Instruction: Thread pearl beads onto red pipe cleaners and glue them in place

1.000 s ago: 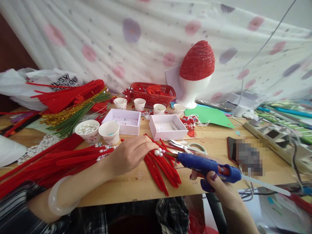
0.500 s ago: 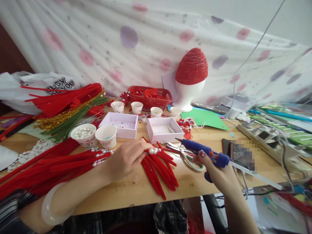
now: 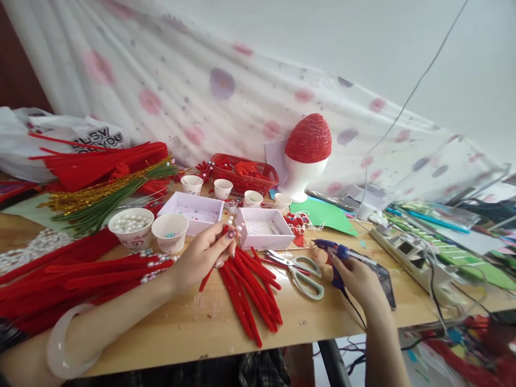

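My left hand pinches a red pipe cleaner tipped with white pearls, lifted just above a loose pile of red pipe cleaners on the wooden table. My right hand grips a blue hot glue gun, its nozzle pointing left and resting near the table, beside the scissors. A dark phone lies under that hand.
Paper cups of pearls and two white boxes sit behind the pile. Bundles of red, gold and green pipe cleaners lie left. A red basket, a red-capped head form and a power strip stand behind and right.
My right hand has carried the glue gun away from the pearls, rightward and down to the table. My left hand has lifted the pearl-tipped pipe cleaner. The camera has tilted left.
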Tool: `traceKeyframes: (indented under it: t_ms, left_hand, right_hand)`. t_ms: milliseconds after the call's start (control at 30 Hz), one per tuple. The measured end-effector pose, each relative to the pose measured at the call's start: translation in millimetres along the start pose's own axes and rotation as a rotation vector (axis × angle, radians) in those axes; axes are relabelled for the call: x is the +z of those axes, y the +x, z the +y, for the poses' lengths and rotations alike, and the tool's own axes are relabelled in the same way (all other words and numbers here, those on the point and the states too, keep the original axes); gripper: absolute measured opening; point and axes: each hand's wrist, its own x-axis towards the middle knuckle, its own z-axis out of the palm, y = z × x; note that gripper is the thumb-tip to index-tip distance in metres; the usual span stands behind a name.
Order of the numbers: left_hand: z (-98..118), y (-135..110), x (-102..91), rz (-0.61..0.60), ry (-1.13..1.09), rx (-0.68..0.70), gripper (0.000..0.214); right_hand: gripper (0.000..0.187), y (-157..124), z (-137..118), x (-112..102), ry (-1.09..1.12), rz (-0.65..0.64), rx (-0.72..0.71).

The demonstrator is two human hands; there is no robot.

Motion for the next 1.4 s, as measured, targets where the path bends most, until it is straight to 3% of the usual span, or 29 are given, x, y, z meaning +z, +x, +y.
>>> traceKeyframes:
  t_ms: [100, 133, 200, 233, 267, 333, 433, 500, 567, 667, 867, 1033, 1200, 1300, 1400]
  left_hand:
    - [-4.1, 3.0, -0.7, 0.019, -0.024, -0.005, 0.024]
    - [-5.9, 3.8, -0.7, 0.026, -0.027, -0.007, 0.025]
    - [-10.2, 5.3, -0.5, 0.042, -0.033, -0.011, 0.025]
    - [-12.8, 5.9, -0.3, 0.050, -0.037, -0.014, 0.025]
    - [-15.4, 6.4, 0.0, 0.057, -0.039, -0.016, 0.025]
    - [-19.9, 6.9, 0.6, 0.063, -0.038, -0.021, 0.026]
    - [-23.6, 6.9, 1.2, 0.055, -0.027, -0.025, 0.028]
    - [-24.7, 7.0, 1.4, 0.046, -0.025, -0.029, 0.029]
    - [-25.8, 7.5, 1.5, 0.038, -0.030, -0.039, 0.029]
    - [-27.5, 8.7, 1.7, 0.027, -0.047, -0.064, 0.030]
    - [-29.4, 10.6, 2.2, 0.016, -0.074, -0.095, 0.030]
    - [-26.8, 7.3, 4.2, 0.000, -0.073, -0.087, 0.031]
    - [-15.3, 2.6, 2.8, -0.078, -0.061, -0.107, 0.035]
    - [-4.6, -2.3, 1.2, -0.150, -0.048, -0.133, 0.037]
    - [3.8, -7.5, 1.3, -0.219, -0.101, -0.181, 0.033]
  right_hand:
    - [0.056, -30.3, 5.8, -31.8, -0.163, -0.106, 0.055]
    - [0.050, -39.5, 1.3, -41.6, -0.145, -0.129, 0.005]
    - [0.027, -49.3, -23.7, -52.6, -0.076, 0.005, -0.162]
    - [0.025, -48.0, -43.9, -51.8, -0.047, 0.045, -0.281]
    - [0.022, -42.1, -67.6, -46.3, -0.022, 0.052, -0.399]
    - [0.013, -18.6, -117.6, -23.2, -0.096, -0.117, -0.581]
    - [0.007, 27.8, -172.5, 26.0, -0.183, -0.270, -0.636]
    - [0.025, 52.4, -186.7, 55.6, -0.245, -0.358, -0.637]
    - [0.031, 67.3, -186.7, 76.2, -0.280, -0.407, -0.628]
    - [0.032, 76.2, -176.8, 89.7, -0.281, -0.455, -0.601]
    - [0.033, 83.0, -168.6, 90.3, -0.123, -0.519, -0.536]
    - [0.033, 84.9, -164.2, 83.8, 0.195, -0.499, -0.492]
    - [0.023, 57.0, -162.2, 64.0, 0.713, -0.569, -0.528]
    - [0.028, 28.2, -165.7, 54.6, 1.007, -0.691, -0.556]
    - [0.029, 6.0, -169.9, 53.9, 1.156, -0.844, -0.543]
